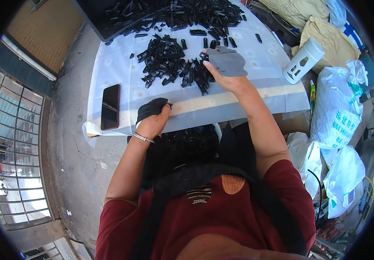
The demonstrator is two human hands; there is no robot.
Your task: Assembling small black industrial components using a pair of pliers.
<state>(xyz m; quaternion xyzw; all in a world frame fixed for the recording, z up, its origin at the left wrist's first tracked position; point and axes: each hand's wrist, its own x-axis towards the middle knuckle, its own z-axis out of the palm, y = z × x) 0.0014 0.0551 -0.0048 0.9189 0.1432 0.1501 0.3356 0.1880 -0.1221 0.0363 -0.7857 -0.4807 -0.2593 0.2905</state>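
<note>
My left hand (153, 118), in a black fingerless glove, is closed above the table's near edge. A small dark tip sticks out by its thumb; the rest of what it holds is hidden. Farther right and forward, my right hand (227, 64) wears a grey glove with bare fingertips. Its thumb and fingers pinch a small black plastic part (204, 56). Just left of that hand lies a loose heap of similar black plastic parts (163, 58). Several single parts (205, 42) lie in a rough row beyond it.
A larger pile of black parts (187, 15) covers the table's far side, beside a black tray (104, 19). A phone (110, 107) lies at the left and a white tumbler (304, 60) stands at the right. A container of dark pieces (191, 143) sits below the edge. White sacks (336, 106) stand right.
</note>
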